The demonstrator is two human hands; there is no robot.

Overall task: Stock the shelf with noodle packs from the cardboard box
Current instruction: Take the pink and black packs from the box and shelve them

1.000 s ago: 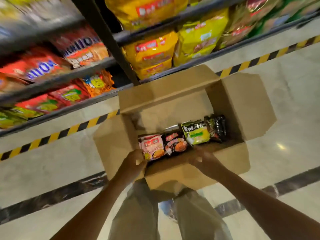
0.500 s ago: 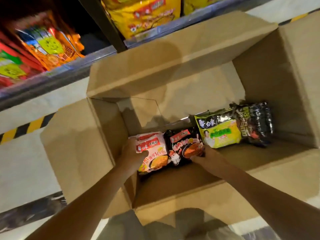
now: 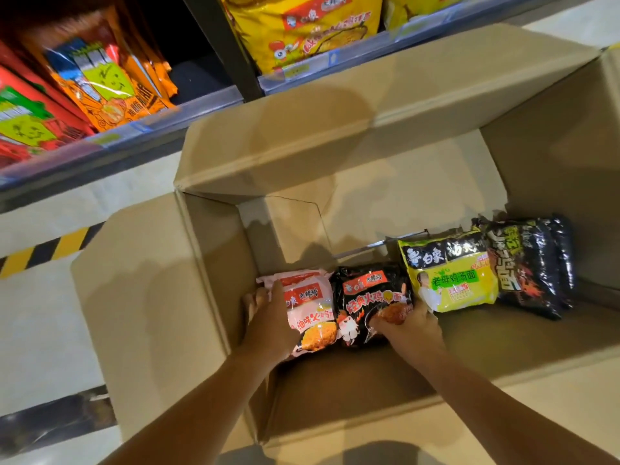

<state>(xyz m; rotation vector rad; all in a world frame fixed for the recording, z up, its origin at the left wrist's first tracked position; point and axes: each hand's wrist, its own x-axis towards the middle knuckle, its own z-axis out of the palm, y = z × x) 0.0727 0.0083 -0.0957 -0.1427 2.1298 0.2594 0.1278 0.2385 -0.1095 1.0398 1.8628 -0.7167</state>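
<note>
Both hands down in the cardboard box [image 3: 161, 297], each on its own noodle pack.

The left hand [image 3: 268, 323] lies on the left edge of the pink pack [image 3: 312, 313], fingers curled over its side. The right hand [image 3: 409, 327] pinches the lower right corner of the black pack [image 3: 369, 297] just beside it. Both packs lie flat on the box floor, long axes running away from the person. The shelf [image 3: 127, 146] stands up and ahead, beyond the box's far flap, so the lift goes forward and up.
</note>
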